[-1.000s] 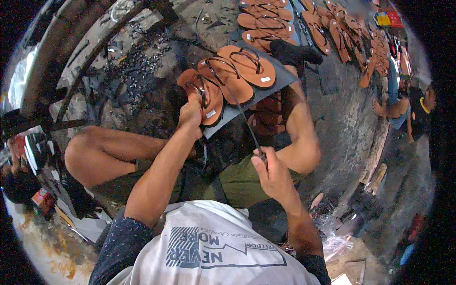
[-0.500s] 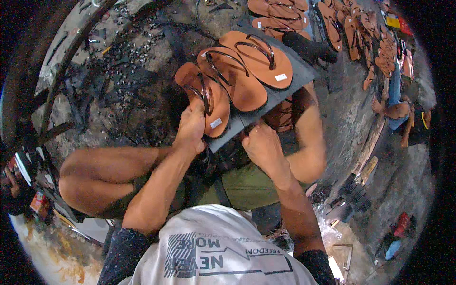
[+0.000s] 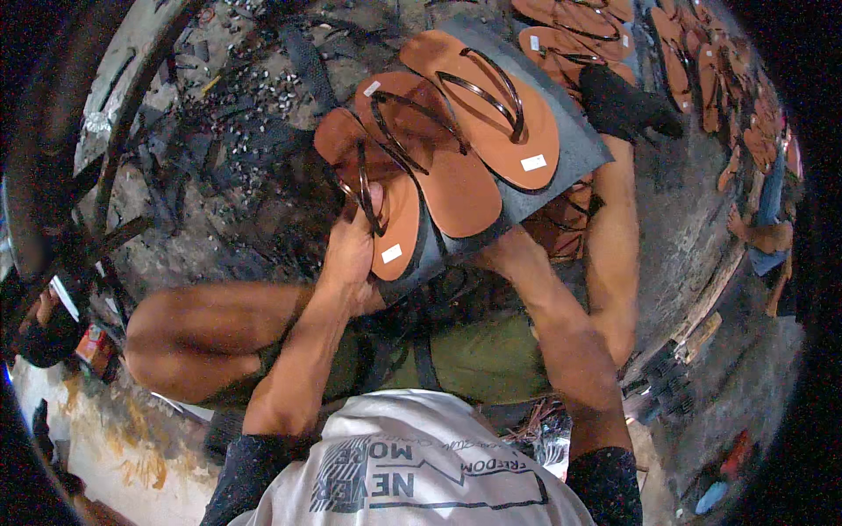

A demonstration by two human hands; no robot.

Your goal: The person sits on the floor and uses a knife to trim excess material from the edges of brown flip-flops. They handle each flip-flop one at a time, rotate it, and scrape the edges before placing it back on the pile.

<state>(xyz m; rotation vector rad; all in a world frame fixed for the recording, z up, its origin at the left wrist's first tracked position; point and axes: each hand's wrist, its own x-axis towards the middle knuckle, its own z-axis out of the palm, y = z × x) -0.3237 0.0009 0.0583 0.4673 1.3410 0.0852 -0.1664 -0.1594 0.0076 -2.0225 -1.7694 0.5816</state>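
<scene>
Three brown flip-flops with shiny dark straps lie side by side on a dark grey sheet [image 3: 589, 151], tilted above my lap. My left hand [image 3: 351, 250] grips the left flip-flop [image 3: 395, 230] at its outer edge, thumb on top near the strap; its other fingers are hidden beneath. The middle flip-flop [image 3: 460, 195] partly overlaps its neighbours, and the right flip-flop [image 3: 531, 131] has a white label at its near end. My right hand [image 3: 509, 252] reaches under the sheet's near edge, its fingers out of sight.
More brown flip-flops [image 3: 570, 48] lie in rows at the far right, beside a dark-covered foot [image 3: 627, 101]. Black scraps and small pale bits [image 3: 254, 101] litter the floor at the far left. Another person's hand [image 3: 741, 226] shows at the right edge.
My right hand has gone from a closed fist at the sheet's near edge to underneath it. The sheet and flip-flops have turned slightly, and the whole view has shifted.
</scene>
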